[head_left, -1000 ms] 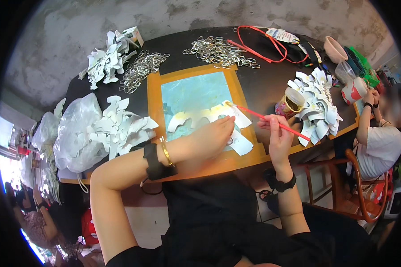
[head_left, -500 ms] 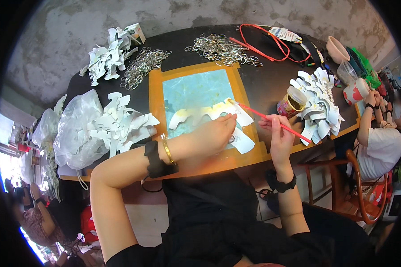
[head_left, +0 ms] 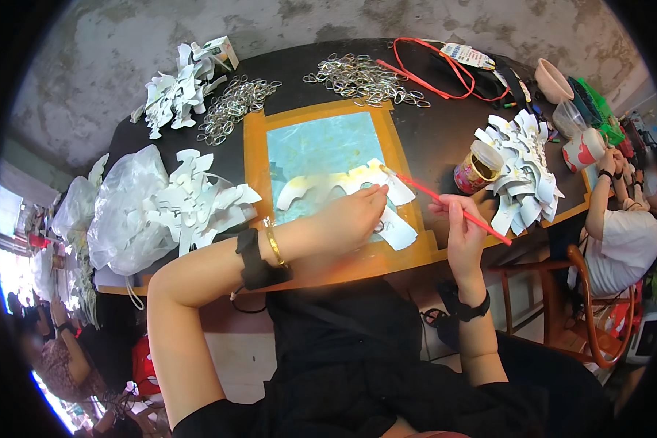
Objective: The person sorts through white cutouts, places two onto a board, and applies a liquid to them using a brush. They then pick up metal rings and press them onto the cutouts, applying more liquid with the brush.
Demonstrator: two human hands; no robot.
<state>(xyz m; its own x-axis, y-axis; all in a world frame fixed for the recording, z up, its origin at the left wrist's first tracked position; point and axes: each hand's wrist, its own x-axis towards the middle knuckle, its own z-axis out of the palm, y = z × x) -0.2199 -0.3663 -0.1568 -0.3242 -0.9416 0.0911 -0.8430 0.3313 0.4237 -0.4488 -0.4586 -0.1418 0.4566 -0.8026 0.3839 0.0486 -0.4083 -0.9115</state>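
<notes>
A curved white cut-out piece (head_left: 300, 191) with yellowish smears along its top lies on the light-blue sheet (head_left: 321, 139). My left hand (head_left: 354, 217) rests over its lower edge, fingers pressed together and fingertips on the piece. Under that hand another white strip (head_left: 399, 231) sticks out, with part of a metal ring showing beside it. Between the fingers of my right hand (head_left: 462, 228) is a slim red brush (head_left: 434, 195), its tip touching the piece near the right end. The undersides of my left fingers are hidden.
An open jar (head_left: 477, 168) of yellowish stuff stands right of the sheet, beside stacked white pieces (head_left: 524, 171). More white pieces (head_left: 201, 197) and a clear plastic bag (head_left: 129, 215) lie left. Metal ring heaps (head_left: 361, 79) sit behind. At right, another person (head_left: 624, 237) sits by a wooden chair (head_left: 573, 306).
My right hand has shifted slightly down and to the right, and the brush tip has slid a little right along the piece. My left hand stays nearly where it was.
</notes>
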